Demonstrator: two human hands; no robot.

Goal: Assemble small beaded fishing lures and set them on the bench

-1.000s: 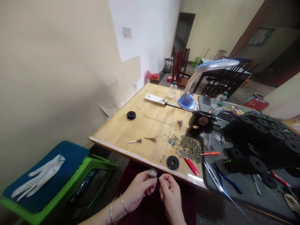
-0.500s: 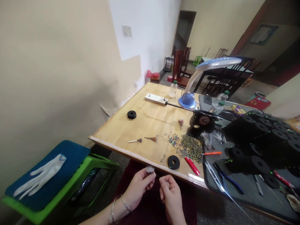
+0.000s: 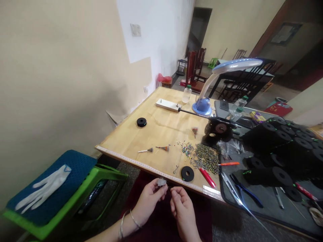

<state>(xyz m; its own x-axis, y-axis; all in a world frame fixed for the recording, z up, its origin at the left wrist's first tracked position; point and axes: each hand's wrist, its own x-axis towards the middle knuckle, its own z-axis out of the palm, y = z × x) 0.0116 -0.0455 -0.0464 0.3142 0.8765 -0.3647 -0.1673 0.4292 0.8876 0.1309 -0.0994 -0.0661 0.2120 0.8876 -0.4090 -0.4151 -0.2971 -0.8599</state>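
Observation:
My left hand (image 3: 150, 198) is closed in front of the table edge and pinches a small whitish, translucent piece with a spiky rim (image 3: 162, 182). A short gap to the right, my right hand (image 3: 182, 205) has its thumb and index finger pressed together; whatever may be between them is too small to make out. On the table just beyond the hands lies a black foam ring (image 3: 187, 173). Beside it are a small metal swivel-like piece (image 3: 176, 169) and a red-handled tool (image 3: 207, 177). Heaps of small metal parts (image 3: 206, 158) and coloured beads (image 3: 187, 150) lie further back.
On the wooden table (image 3: 126, 141) stand a desk lamp (image 3: 202, 106), a bottle (image 3: 187, 94) and a rod-mounted winding device (image 3: 218, 130). Several black foam spools (image 3: 270, 174), scissors (image 3: 229, 188) and pliers (image 3: 246, 191) fill the grey mat. A white glove (image 3: 47, 185) lies on a stool at left.
The spiky piece has turned slightly in my left fingers. My right fingertips have shifted a little to the left and up. The things on the table stay where they were.

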